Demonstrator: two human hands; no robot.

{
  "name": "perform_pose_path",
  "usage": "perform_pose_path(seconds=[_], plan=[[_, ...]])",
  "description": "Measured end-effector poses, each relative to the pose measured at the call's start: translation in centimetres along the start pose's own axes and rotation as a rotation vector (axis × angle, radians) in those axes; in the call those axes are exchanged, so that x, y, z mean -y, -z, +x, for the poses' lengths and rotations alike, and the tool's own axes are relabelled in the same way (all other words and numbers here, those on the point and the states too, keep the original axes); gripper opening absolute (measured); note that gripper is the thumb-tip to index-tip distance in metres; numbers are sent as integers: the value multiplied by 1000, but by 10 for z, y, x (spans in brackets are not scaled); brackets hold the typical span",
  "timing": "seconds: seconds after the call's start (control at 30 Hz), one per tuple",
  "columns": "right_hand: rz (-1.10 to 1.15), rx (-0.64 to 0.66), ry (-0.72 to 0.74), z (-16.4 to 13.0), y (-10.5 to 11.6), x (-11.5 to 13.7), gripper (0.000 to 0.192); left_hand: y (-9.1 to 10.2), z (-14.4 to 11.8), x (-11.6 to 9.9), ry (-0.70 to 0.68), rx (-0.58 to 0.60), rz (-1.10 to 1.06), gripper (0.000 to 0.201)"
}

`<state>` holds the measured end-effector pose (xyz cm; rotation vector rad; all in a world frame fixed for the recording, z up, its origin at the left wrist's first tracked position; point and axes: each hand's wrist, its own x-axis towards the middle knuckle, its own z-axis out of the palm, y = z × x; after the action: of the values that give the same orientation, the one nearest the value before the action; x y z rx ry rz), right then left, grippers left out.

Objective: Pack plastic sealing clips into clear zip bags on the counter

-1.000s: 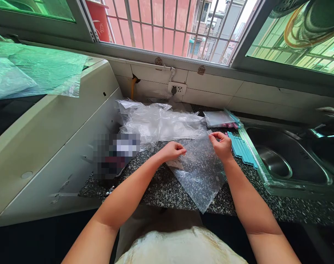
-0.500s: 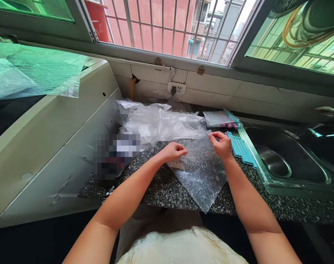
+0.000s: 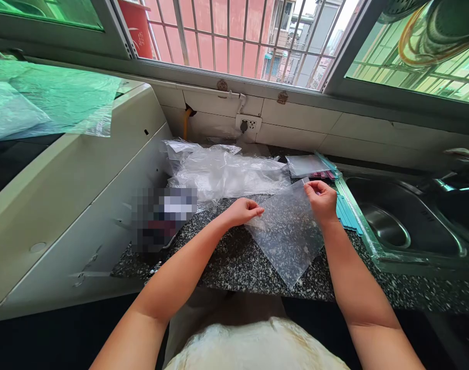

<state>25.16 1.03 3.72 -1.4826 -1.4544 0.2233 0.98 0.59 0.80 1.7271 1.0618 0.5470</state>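
Speckled granite worktop (image 3: 234, 262). Crumpled clear plastic heap (image 3: 222, 172) at back; teal strips (image 3: 346, 213) beside steel sink (image 3: 396, 221); wall socket (image 3: 248, 124) above.

A clear, thin, roughly square plastic bag (image 3: 286, 231), empty and flat, is held by two adjacent corners just above a black-and-white speckled granite countertop (image 3: 227, 262). It is turned diamond-wise: the far corner is pinched in the fingertips of the right hand (image 3: 322, 201), the near-left corner in those of the left hand (image 3: 242, 211), and the free lowest corner points toward the person, reaching the counter's front edge. The film is stretched fairly taut between the two grips, with slight wrinkling near the left one. The speckled stone shows through the bag, dulled by a milky sheen. Whether the lower part rests on the counter cannot be told.
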Motion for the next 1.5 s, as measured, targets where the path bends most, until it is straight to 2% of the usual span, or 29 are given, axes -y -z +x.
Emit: perform_pose_path(seconds=[0.77,1.2,1.5], plan=[[-14,-10,-19,2,-3,-8,21,1,-3,-6,-24,-17,-8,27],[43,23,-61,2,-3,-5,20,6,-6,-9,-10,32,-5,31],[24,-60,-51,11,5,-14,20,11,-3,-7,-9,-43,12,30]])
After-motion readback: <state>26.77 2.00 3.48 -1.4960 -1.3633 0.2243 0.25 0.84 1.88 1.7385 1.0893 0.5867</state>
